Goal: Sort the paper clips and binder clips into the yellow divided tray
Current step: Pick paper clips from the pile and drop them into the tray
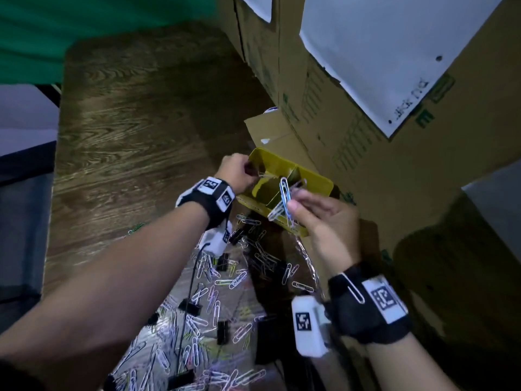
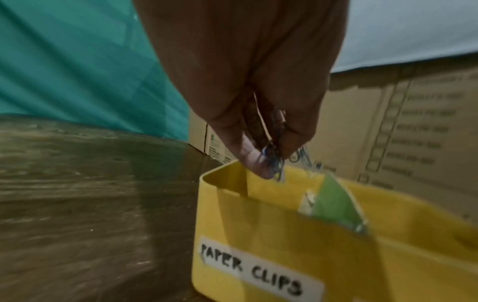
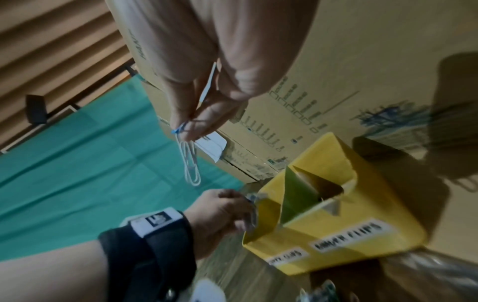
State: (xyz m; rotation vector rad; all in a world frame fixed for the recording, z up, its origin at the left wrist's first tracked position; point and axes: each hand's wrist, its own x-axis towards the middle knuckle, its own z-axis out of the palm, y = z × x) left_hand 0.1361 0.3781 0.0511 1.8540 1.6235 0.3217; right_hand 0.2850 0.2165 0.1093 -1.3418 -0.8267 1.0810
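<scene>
Both hands, right hand point(image 1: 324, 218) and left hand point(image 1: 235, 172), each pinching blurred paper clips point(image 1: 284, 204) over yellow tray point(image 1: 318, 182).

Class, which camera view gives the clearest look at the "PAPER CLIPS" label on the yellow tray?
The left wrist view: the label is close and readable on the yellow tray. In the right wrist view it is small and blurred. The head view does not show it.

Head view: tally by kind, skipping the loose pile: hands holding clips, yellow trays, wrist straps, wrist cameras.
Hands pinching wire paper clips: 2 (left hand, right hand)
Yellow plastic divided tray: 1
Black fabric wrist straps: 2
White boxy wrist cameras: 2
Total: 7
</scene>
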